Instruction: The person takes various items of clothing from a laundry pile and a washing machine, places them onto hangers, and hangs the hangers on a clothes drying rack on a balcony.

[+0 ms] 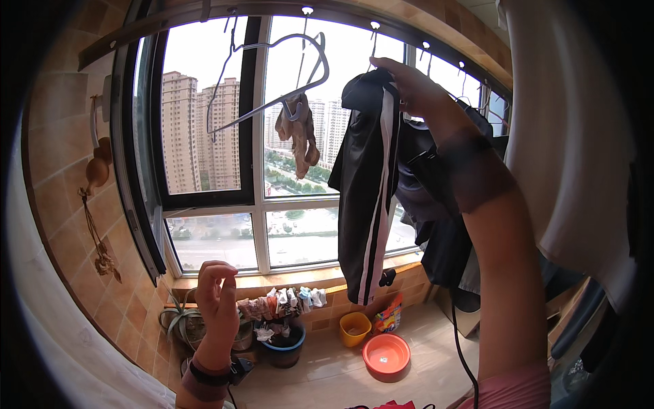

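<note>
High in front of the window, my right hand (409, 87) grips the top of black trousers (360, 189) with white side stripes. They hang lengthwise, folded narrow, just below a wire hook on the drying rail, and the fabric hides most of my fingertips. Lower and to the left, my left hand (219, 301) is raised with its fingers curled in toward the thumb; nothing is seen in it. A bare grey clothes hanger (260, 110) dangles tilted from the rail above my left hand. Beside it hang tan stockings or similar thin garments (301, 135).
The dark drying rail (352, 15) spans the window top. Dark clothes (424, 174) and a white cloth (562, 128) hang at right. Small garments (286, 301) line a low rack. Below stand a blue-rimmed bucket (301, 341), a yellow bin (355, 327), and a red basin (387, 355).
</note>
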Tool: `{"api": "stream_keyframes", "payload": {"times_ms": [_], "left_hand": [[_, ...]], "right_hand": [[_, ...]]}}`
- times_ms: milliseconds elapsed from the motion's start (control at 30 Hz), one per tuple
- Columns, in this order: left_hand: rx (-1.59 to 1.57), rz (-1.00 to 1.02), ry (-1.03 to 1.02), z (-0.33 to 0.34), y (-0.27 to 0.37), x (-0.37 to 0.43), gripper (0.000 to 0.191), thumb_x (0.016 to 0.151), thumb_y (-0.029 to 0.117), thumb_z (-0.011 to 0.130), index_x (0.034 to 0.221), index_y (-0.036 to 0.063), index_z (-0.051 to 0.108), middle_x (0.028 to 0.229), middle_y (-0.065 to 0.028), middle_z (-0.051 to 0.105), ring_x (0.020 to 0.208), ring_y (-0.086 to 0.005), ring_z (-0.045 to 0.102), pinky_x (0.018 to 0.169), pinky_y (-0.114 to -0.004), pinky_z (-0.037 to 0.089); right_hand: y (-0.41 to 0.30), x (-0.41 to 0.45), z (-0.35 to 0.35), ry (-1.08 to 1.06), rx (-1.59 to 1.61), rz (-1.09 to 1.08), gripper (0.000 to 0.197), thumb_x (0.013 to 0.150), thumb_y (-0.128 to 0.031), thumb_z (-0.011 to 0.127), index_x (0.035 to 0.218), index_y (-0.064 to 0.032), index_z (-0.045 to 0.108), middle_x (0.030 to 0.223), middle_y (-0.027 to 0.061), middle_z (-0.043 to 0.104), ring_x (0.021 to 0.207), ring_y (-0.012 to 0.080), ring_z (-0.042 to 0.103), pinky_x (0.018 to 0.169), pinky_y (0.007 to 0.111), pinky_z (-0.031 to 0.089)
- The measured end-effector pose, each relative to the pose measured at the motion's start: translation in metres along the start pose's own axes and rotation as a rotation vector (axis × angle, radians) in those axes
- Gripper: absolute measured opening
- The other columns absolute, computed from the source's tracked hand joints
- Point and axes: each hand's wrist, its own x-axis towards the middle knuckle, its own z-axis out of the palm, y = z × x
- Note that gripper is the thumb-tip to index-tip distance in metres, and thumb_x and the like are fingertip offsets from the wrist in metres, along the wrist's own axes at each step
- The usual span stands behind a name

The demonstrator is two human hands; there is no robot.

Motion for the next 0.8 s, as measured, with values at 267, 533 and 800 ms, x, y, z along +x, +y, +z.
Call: {"api": "stream_keyframes", "payload": {"times_ms": [267, 533, 800], "left_hand": [[-0.208, -0.349, -0.097, 0.012, -0.038, -0.056, 0.01, 0.08, -0.004, 0.049, 0.085, 0.0008, 0.057, 0.085, -0.0048, 0.052, 0.075, -0.0111, 0.05, 0.071, -0.023, 0.041], [-0.326, -0.49, -0.218, 0.028, -0.06, -0.078, 0.004, 0.088, 0.002, 0.055, 0.089, -0.0001, 0.059, 0.089, -0.0037, 0.053, 0.078, -0.0085, 0.053, 0.071, -0.022, 0.044], [-0.545, -1.036, -0.369, 0.065, -0.114, -0.116, 0.037, 0.091, 0.029, 0.058, 0.12, 0.0076, 0.049, 0.114, -0.0036, 0.052, 0.106, -0.0131, 0.051, 0.084, -0.032, 0.047]], "right_hand": [[0.031, 0.021, -0.014, -0.128, 0.105, -0.104, 0.012, 0.081, -0.011, 0.063, 0.091, -0.0057, 0.064, 0.088, 0.006, 0.066, 0.078, 0.0142, 0.062, 0.068, 0.029, 0.049], [0.041, 0.017, -0.044, 0.123, -0.269, -0.471, 0.015, 0.081, -0.008, 0.061, 0.092, 0.0026, 0.064, 0.091, 0.0112, 0.065, 0.083, 0.0189, 0.065, 0.077, 0.028, 0.052], [0.048, -0.091, 0.011, 0.292, 0.342, -0.048, 0.034, 0.084, -0.012, 0.05, 0.112, 0.0056, 0.056, 0.094, 0.0115, 0.065, 0.087, 0.0202, 0.064, 0.08, 0.031, 0.054]]}}
